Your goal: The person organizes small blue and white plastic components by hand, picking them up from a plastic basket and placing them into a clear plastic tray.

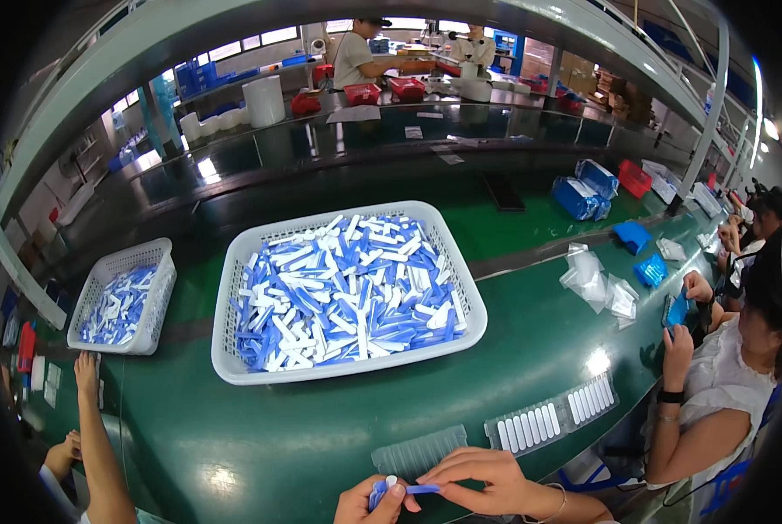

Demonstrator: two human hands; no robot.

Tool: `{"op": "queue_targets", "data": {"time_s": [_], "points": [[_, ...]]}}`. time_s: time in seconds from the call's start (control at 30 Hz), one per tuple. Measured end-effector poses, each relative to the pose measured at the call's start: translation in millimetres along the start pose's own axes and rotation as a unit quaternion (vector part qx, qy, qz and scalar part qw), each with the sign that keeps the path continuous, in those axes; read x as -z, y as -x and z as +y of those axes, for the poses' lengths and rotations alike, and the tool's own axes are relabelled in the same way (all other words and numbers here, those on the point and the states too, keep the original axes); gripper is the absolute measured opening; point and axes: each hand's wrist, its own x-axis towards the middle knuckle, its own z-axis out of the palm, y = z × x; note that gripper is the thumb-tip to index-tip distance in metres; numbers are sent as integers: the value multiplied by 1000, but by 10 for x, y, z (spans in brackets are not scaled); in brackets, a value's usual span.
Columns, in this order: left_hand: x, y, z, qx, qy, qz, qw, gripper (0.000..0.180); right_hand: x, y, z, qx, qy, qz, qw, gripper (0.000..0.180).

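Note:
My left hand (369,504), at the bottom edge, is closed around a few small blue-and-white plastic sticks, their ends showing by the thumb. From it a slim blue plastic stick (422,489) points right, its far end pinched by my right hand (487,482). Just beyond my hands lies a clear ribbed plastic tray (419,451) with no sticks visible in it. Right of that, another clear tray (493,434) carries white sticks (531,427) in two rows of slots. A large white basket (347,375) heaped with blue and white sticks stands farther off.
A smaller white basket (166,301) of similar sticks stands left, near a co-worker's arm (94,437). On the right, a person (723,375) handles a blue packet (678,310). Clear plastic bags (586,278) and blue packs (576,197) lie on the green table (260,445).

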Motion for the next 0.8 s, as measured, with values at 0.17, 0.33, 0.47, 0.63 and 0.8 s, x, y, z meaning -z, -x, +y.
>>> {"op": "queue_targets", "data": {"time_s": [0.17, 0.33, 0.47, 0.63, 0.8], "points": [[-25, -8, -12, -90, -124, 59, 986, 25, -25, 32, -81, -32, -40, 12, 999, 15], [-39, 7, -7, -69, -120, 37, 990, 21, 26, 143, -6, -114, -9, 21, 993, 14], [147, -101, -222, -34, -102, 2, 994, 19, 35, 56, 18, -247, -239, 125, 931, 10], [106, -133, -130, -17, -86, -8, 996, 20, 72, 59, 88, -301, -262, 141, 906, 12], [94, -121, -195, -4, -74, -25, 997, 17, -8, 166, 154, -296, -297, 160, 893, 11]]}}
